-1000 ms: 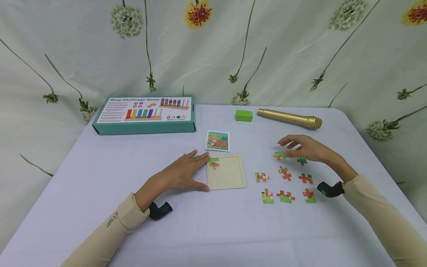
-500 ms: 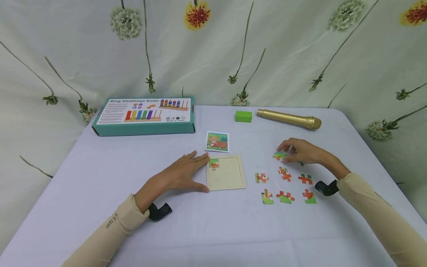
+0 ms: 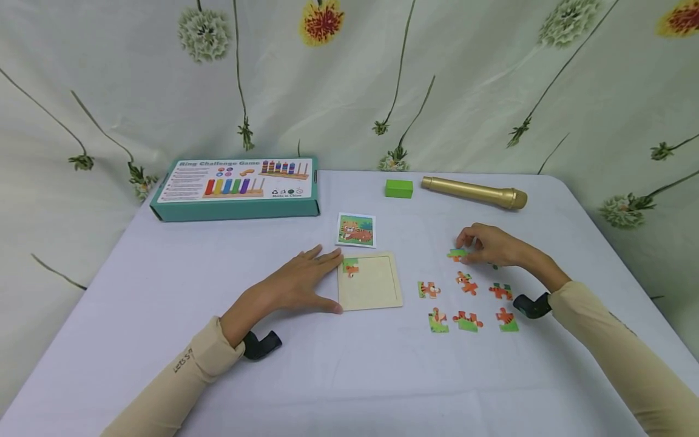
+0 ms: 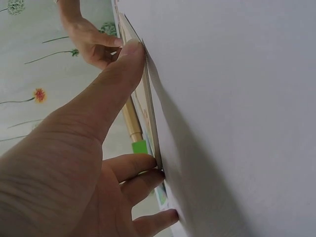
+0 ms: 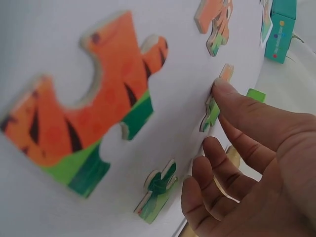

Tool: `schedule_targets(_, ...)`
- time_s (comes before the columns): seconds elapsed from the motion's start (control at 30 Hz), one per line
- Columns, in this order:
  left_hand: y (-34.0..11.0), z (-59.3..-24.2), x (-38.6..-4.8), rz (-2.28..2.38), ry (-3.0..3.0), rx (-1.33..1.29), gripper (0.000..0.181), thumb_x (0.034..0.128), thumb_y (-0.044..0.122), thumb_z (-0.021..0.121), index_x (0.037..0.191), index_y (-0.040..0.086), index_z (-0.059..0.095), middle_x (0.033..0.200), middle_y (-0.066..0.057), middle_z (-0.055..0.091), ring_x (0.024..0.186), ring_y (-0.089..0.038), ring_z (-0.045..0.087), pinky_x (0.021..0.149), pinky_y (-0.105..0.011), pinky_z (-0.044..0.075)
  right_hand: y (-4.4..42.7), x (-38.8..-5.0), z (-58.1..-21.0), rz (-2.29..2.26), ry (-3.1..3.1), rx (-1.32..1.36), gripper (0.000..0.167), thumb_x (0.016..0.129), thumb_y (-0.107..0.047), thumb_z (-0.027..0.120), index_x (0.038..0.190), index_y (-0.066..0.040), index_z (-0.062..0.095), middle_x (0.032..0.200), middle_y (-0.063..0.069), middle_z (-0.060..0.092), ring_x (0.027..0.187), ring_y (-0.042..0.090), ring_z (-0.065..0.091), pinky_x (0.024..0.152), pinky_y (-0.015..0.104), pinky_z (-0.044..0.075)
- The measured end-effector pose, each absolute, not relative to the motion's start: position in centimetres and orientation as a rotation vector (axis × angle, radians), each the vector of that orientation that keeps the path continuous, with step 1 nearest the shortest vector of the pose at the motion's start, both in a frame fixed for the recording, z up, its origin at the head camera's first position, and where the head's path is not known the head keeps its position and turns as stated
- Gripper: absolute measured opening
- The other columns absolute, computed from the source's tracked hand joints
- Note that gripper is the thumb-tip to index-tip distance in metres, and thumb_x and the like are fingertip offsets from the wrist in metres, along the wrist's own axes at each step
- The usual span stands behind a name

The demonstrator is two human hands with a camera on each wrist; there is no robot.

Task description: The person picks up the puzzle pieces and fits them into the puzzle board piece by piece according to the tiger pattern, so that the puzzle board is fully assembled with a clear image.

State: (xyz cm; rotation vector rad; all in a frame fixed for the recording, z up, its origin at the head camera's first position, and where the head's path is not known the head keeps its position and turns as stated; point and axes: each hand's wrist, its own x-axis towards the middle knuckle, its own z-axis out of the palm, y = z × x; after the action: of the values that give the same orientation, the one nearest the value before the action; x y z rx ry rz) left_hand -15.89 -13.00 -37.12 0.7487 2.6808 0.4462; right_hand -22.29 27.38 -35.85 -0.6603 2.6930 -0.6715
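Observation:
My left hand (image 3: 300,282) lies spread at the left side of a wooden puzzle board (image 3: 374,288). Its thumb and fingertips touch the board's edge, seen closely in the left wrist view. One jigsaw piece (image 3: 350,266) sits in the board's upper left corner. Over the loose pieces, my right hand (image 3: 494,246) pinches a green and orange puzzle piece (image 3: 456,255) between thumb and finger, low at the tabletop. The right wrist view shows the thumb (image 5: 232,98) on that piece's edge. A dark green piece (image 5: 158,192) lies beside it, mostly hidden by the hand in the head view.
Several tiger-patterned pieces (image 3: 467,322) lie right of the board. A tiger picture card (image 3: 356,230) is behind it. Farther back are a green block (image 3: 399,189), a gold microphone-shaped object (image 3: 474,193) and a Ring Challenge Game box (image 3: 235,210).
My right hand has come down and slightly left, its thumb and finger closing on the green and orange puzzle piece. The left hand stays at the board.

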Motion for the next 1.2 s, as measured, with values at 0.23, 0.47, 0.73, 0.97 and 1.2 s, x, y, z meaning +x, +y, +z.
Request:
schedule_targets(0.23,-13.03,-37.20,-15.94,0.436,2.682,0.748,0.103,0.0726,0.061,0.073,0.151,0.013,0.029,0.159,-0.001,0.021,0.147,-0.033,0.008,0.118,-0.051,0.011,27.21,-22.35,-35.89,-0.676,2.688,-0.633,0.023,0.082,-0.007,0.074,0.101,-0.001,0.062,0.098,0.010,0.059,0.091,0.025,0.053,0.080,0.039,0.046)
schedule_targets(0.47,-13.00,-37.07,-15.91,0.440,2.682,0.749,0.102,0.0724,0.060,0.074,0.151,0.012,0.029,0.158,-0.001,0.022,0.147,-0.034,0.008,0.118,-0.051,0.011,27.07,-22.32,-35.88,-0.695,2.689,-0.626,0.025,0.083,-0.008,0.073,0.102,-0.002,0.057,0.093,0.008,0.059,0.088,0.023,0.054,0.077,0.037,0.047)
schedule_targets(0.73,-12.99,-37.07,-15.92,0.442,2.678,0.744,0.102,0.0724,0.060,0.074,0.151,0.013,0.029,0.158,-0.001,0.022,0.147,-0.033,0.008,0.118,-0.051,0.011,26.94,-22.12,-35.67,-0.707,2.673,-0.594,0.026,0.085,-0.010,0.072,0.103,-0.003,0.055,0.092,0.009,0.057,0.084,0.021,0.052,0.072,0.033,0.045)
schedule_targets(0.97,-13.03,-37.12,-15.99,0.442,2.682,0.747,0.103,0.0723,0.061,0.074,0.151,0.013,0.029,0.158,-0.001,0.022,0.147,-0.033,0.008,0.118,-0.051,0.011,26.95,-22.29,-35.70,-0.702,2.672,-0.638,0.014,0.090,-0.012,0.067,0.100,-0.006,0.058,0.088,0.006,0.060,0.076,0.019,0.052,0.063,0.030,0.044)
schedule_targets(1.2,-13.03,-37.12,-15.98,0.447,2.678,0.749,0.102,0.0726,0.060,0.074,0.151,0.012,0.030,0.158,-0.001,0.023,0.147,-0.033,0.009,0.118,-0.052,0.011,26.71,-22.54,-35.60,-0.724,2.676,-0.628,0.021,0.093,-0.013,0.062,0.113,-0.006,0.062,0.079,0.003,0.061,0.070,0.016,0.050,0.059,0.029,0.042)
